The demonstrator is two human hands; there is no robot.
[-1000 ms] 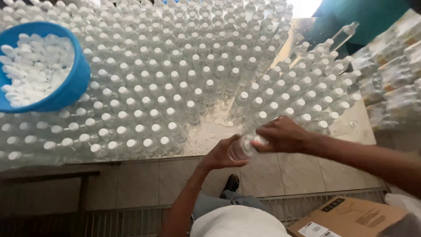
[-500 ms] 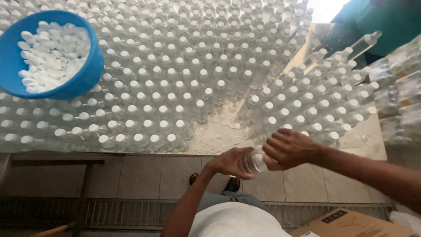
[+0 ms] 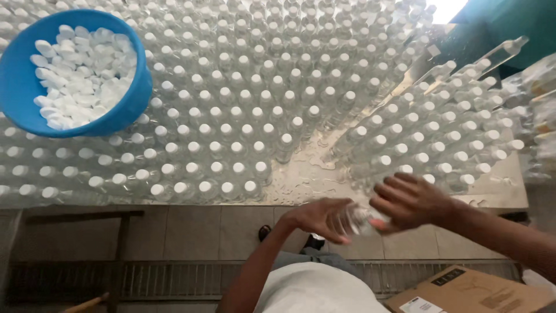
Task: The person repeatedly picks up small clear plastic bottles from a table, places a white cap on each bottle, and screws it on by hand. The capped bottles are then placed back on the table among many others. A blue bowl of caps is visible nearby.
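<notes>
Both my hands meet just off the near edge of a metal table. My left hand is wrapped around the body of a small clear plastic bottle, which lies roughly sideways. My right hand closes over the bottle's cap end from the right. The hands are blurred by motion. Beyond them, rows of identical clear bottles with white caps stand upright across the table, with a second block of capped bottles at the right.
A blue tub full of loose white caps rests on the bottle tops at the upper left. The wet metal table shows in a gap between the blocks. A cardboard box lies on the tiled floor, lower right.
The view has shifted slightly, so the tub and bottles sit farther right and lower. My hands stay together on the one bottle and have moved a little right and down.
</notes>
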